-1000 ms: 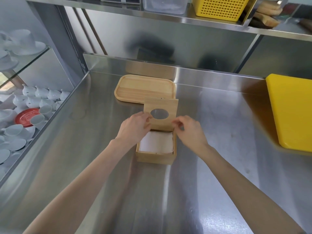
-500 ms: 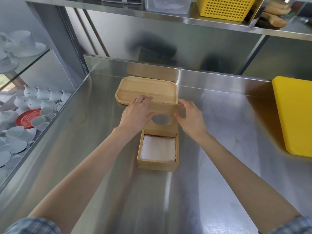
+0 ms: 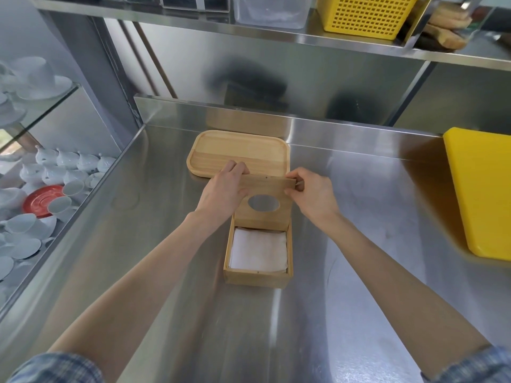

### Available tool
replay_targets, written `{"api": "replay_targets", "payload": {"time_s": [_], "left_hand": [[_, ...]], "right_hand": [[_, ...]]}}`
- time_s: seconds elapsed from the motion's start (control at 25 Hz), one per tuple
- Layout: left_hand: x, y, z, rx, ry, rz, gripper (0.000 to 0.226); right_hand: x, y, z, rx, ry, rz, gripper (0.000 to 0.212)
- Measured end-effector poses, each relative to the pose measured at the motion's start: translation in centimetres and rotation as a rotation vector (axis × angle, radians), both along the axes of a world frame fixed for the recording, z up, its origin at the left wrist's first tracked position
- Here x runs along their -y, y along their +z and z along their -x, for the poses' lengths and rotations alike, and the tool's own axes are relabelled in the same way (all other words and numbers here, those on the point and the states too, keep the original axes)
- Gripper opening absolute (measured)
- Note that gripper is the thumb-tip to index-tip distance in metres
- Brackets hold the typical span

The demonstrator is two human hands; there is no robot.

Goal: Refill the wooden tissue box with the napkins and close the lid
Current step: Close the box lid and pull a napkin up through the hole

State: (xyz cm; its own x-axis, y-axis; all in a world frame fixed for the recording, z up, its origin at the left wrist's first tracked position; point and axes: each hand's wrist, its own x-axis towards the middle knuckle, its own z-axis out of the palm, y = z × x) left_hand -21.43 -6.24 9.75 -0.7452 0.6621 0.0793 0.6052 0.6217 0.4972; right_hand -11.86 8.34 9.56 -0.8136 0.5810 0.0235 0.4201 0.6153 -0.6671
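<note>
A square wooden tissue box (image 3: 257, 277) stands on the steel counter, with a stack of white napkins (image 3: 258, 251) filling it. Its lid (image 3: 272, 215), a wooden panel with an oval hole, stands upright at the box's far side. My left hand (image 3: 225, 190) grips the lid's top left corner, fingers curled over the top edge. My right hand (image 3: 311, 193) pinches the lid's top right corner between thumb and fingers.
An empty wooden tray (image 3: 239, 153) lies just behind the lid. A yellow board (image 3: 486, 192) sits at the right. White cups and a red saucer (image 3: 38, 203) fill the glass case on the left. A shelf above holds a yellow basket (image 3: 365, 15).
Both hands moved from the lid's lower sides up to its top corners and took hold there. The lid stays upright. The camera view shifted slightly.
</note>
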Motion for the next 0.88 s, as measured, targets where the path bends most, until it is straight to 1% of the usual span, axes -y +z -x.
{"api": "replay_targets", "payload": {"time_s": [0.2, 0.32, 0.48, 0.52, 0.6, 0.72, 0.88], "left_hand": [[0.9, 0.0, -1.3, -0.042, 0.008, -0.067, 0.024], [2.1, -0.1, -2.3, -0.063, 0.021, -0.143, 0.017], [4.6, -0.8, -4.1, -0.071, 0.000, -0.228, 0.013], [5.3, -1.3, -4.7, -0.087, -0.003, -0.243, 0.014], [6.4, -2.6, -5.8, -0.128, -0.018, -0.274, 0.015], [7.5, -4.6, -7.1, -0.136, -0.033, -0.298, 0.017], [8.7, -6.9, -8.1, -0.183, -0.051, -0.257, 0.029]], "right_hand": [[0.8, 0.3, -1.4, -0.050, 0.025, -0.031, 0.017], [1.4, 0.3, -2.6, -0.059, 0.042, -0.046, 0.013], [2.8, -0.5, -5.2, -0.073, 0.122, -0.090, 0.004], [3.1, -0.8, -5.9, -0.069, 0.157, -0.127, 0.004], [3.5, -1.8, -7.3, -0.069, 0.226, -0.207, 0.012], [3.9, -3.4, -9.0, -0.116, 0.299, -0.320, 0.021], [4.3, -5.4, -10.4, -0.139, 0.346, -0.352, 0.027]]}}
